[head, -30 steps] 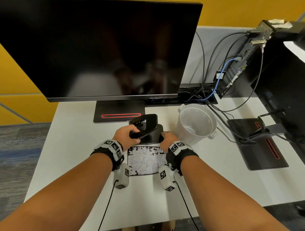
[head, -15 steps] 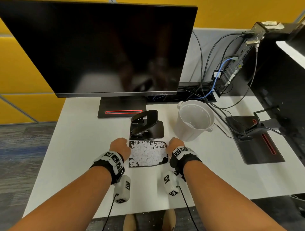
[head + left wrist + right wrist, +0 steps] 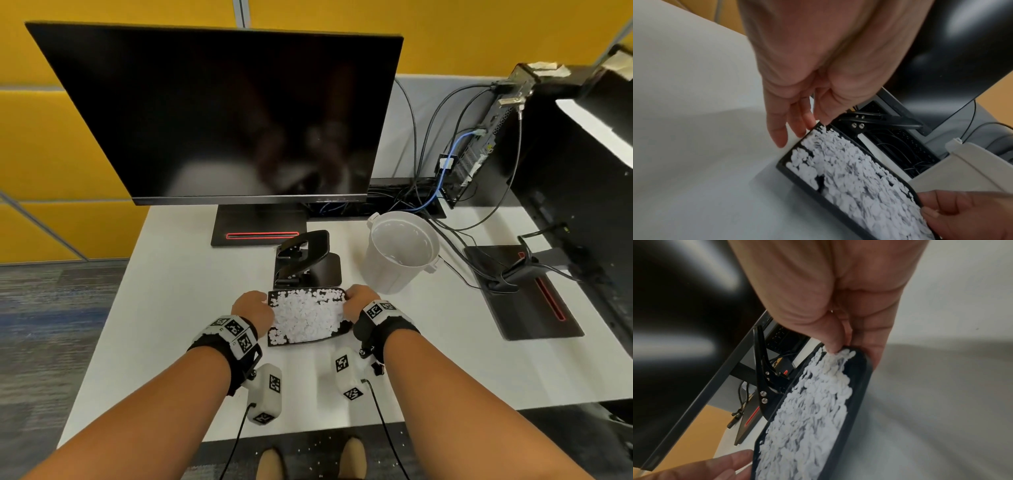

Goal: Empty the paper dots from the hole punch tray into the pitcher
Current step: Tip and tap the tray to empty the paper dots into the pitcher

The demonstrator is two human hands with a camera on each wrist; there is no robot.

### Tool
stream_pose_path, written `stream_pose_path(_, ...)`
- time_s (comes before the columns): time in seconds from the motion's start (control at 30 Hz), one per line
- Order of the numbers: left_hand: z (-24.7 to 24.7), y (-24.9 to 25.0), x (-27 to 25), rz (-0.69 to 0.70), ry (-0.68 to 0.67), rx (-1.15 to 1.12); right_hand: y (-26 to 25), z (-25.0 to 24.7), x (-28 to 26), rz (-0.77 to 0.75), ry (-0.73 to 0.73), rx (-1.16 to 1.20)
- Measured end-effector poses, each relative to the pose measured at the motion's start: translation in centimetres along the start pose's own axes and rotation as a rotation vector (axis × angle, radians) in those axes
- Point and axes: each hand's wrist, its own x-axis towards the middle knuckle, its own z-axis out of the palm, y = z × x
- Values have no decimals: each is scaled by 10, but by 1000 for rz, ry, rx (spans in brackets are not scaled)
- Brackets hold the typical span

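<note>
A black hole punch tray point(image 3: 337, 334) heaped with white paper dots point(image 3: 306, 317) sits between my hands near the table's front. My left hand point(image 3: 251, 310) pinches its far left corner, thumb against fingers point(image 3: 777, 136). My right hand point(image 3: 359, 303) pinches the far right corner, with the thumb point(image 3: 833, 344) on the dots and fingers under the rim point(image 3: 859, 386). A shadow under the tray point(image 3: 797, 180) suggests it is slightly off the table. Just behind it stands the black hole punch point(image 3: 305, 263). To the right of the punch stands the white pitcher point(image 3: 400, 253), upright and open.
A large dark monitor point(image 3: 222, 116) on its stand fills the back of the white table point(image 3: 171, 308). Cables point(image 3: 455, 240) run behind and right of the pitcher to a second monitor base point(image 3: 524, 291). Paper dots lie scattered on the floor point(image 3: 308, 455).
Both hands left the hole punch, came back to the tray's sides and now pinch its far corners. The punch stays behind on the table.
</note>
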Motion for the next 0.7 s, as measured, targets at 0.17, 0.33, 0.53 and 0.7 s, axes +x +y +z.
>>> stream_pose_path(0.17,-23,22,-17,98,18,41,-6,-10,-5,-4,12,116)
stream_pose_path(0.33,-44,39,-11,157,-21,-142,-16,-25,-11,-2,29,252)
stream_pose_path(0.53,-64,75,-49,129,-153,-389,-36,-50,-26,4,95,521)
stream_pose_path(0.7,-62,93,-66,118,-200,-537,-51,-69,-53,-64,256,88)
